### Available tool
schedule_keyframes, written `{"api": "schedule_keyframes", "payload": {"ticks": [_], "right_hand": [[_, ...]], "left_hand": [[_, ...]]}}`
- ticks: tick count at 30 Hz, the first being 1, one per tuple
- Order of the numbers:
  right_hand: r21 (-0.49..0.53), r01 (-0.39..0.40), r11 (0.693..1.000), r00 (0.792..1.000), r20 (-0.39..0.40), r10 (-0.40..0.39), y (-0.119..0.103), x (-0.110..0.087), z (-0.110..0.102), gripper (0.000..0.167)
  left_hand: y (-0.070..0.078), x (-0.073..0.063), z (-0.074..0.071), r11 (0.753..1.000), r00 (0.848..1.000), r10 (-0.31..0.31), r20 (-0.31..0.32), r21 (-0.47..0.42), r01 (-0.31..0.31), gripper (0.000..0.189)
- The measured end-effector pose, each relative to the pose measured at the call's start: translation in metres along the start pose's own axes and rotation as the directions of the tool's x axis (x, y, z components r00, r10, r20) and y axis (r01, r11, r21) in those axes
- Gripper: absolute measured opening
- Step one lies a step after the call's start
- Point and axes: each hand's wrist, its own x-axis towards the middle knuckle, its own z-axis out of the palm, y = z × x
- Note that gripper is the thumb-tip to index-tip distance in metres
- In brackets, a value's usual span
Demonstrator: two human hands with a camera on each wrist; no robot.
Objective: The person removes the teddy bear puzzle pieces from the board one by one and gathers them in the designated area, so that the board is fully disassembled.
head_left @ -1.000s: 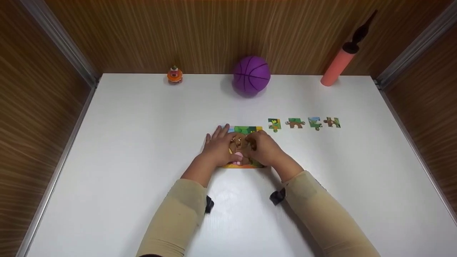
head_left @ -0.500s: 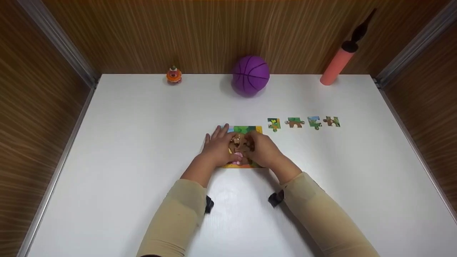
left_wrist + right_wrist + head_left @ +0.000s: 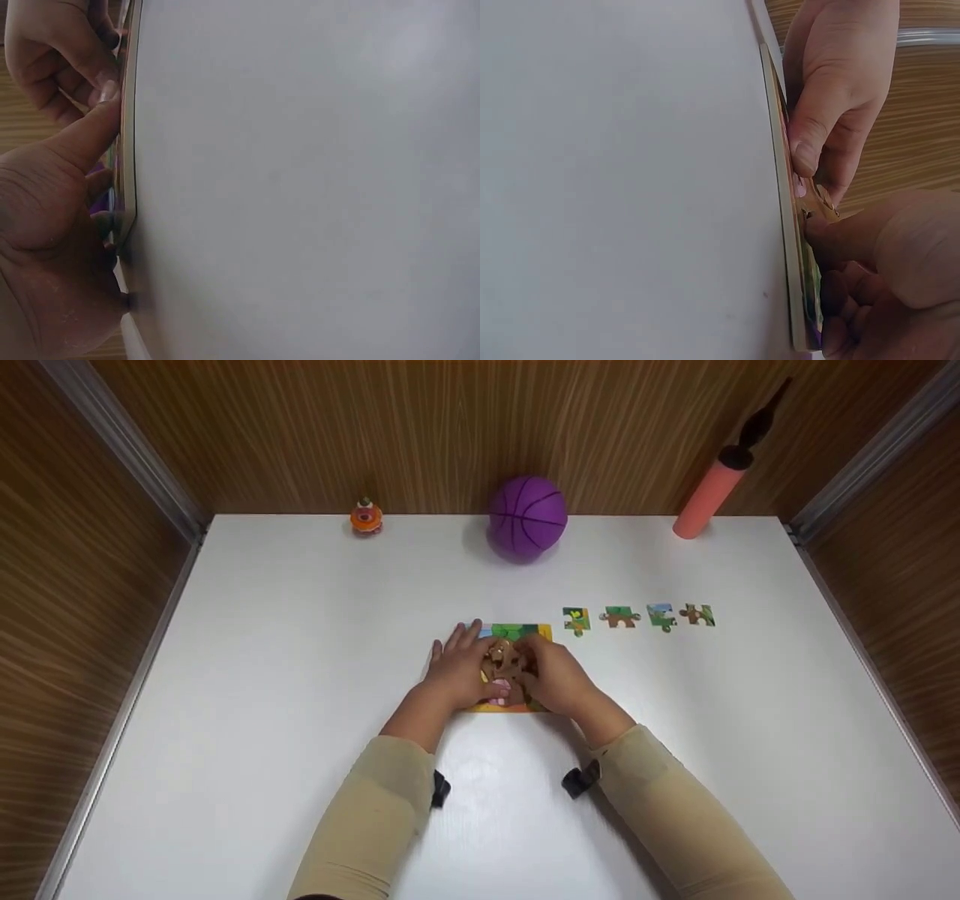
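Observation:
A small jigsaw puzzle [image 3: 517,631] with a brown animal picture and a yellow-orange edge lies on the white table. My left hand [image 3: 455,673] rests over its left side, fingers spread and thumb on the picture. From the right, my right hand [image 3: 561,679] bends its fingers over the board and pinches a brown puzzle piece [image 3: 501,655] near the middle. In the right wrist view that piece [image 3: 823,199] stands slightly raised between the two thumbs. The right fingertips are partly hidden behind the hand in the head view.
Several loose puzzle pieces [image 3: 620,617] lie in a row right of the board. Along the back stand a small orange figurine [image 3: 367,519], a purple ball [image 3: 528,517] and a coral hand pump [image 3: 710,499] leaning on the wooden wall [image 3: 450,435].
The right fingers have shifted slightly over the board, and the brown piece sits a little differently. My left hand has stayed in place.

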Motion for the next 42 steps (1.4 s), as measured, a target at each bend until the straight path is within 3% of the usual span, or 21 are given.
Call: {"api": "schedule_keyframes", "payload": {"ticks": [5,21,42], "right_hand": [[0.016,0.009,1.0,1.0,-0.027,-0.008,0.005,-0.002,-0.003,0.037],[0.061,-0.085,0.995,0.995,-0.048,0.088,0.023,-0.018,-0.019,0.04],[0.045,-0.104,0.994,0.99,-0.091,0.108,0.065,-0.036,-0.051,0.041]], "left_hand": [[0.001,0.0,-0.001,1.0,1.0,0.003,0.003,0.007,-0.003,0.089],[0.001,-0.001,0.0,1.0,1.0,0.004,-0.01,0.017,-0.004,0.09],[0.0,-0.001,0.0,1.0,1.0,0.013,-0.017,-0.012,-0.013,0.089]]}}
